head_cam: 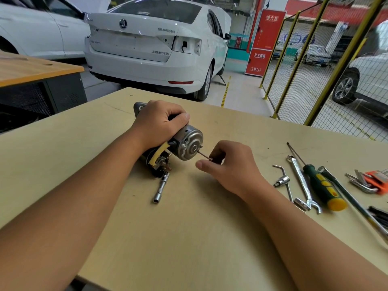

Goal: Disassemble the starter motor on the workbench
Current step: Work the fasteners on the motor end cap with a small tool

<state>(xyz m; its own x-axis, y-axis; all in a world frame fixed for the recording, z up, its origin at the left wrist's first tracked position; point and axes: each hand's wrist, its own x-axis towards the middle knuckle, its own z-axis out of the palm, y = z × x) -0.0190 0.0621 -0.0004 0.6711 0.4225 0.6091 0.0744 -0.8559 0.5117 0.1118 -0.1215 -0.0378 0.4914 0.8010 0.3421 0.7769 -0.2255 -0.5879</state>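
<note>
Starter motor held on the workbench while a long through-bolt sticks out of its end cap.

A socket extension (161, 187) lies on the workbench (189, 238) just nearer than the starter motor (184, 143). Right of the motor, the right hand (228, 164) pinches the thin through-bolt (204, 154) projecting from the silver end cap. The left hand (159, 122) wraps over the motor's body, gripping it. Further right lie a spanner (302, 181) and a green-handled screwdriver (323, 187). Beyond the motor stands a white car (151, 45).

Your left hand (159, 122) grips the starter motor (184, 141) at frame centre while your right hand (228, 164) pinches a thin through-bolt (204, 155) protruding from its end cap.
</note>
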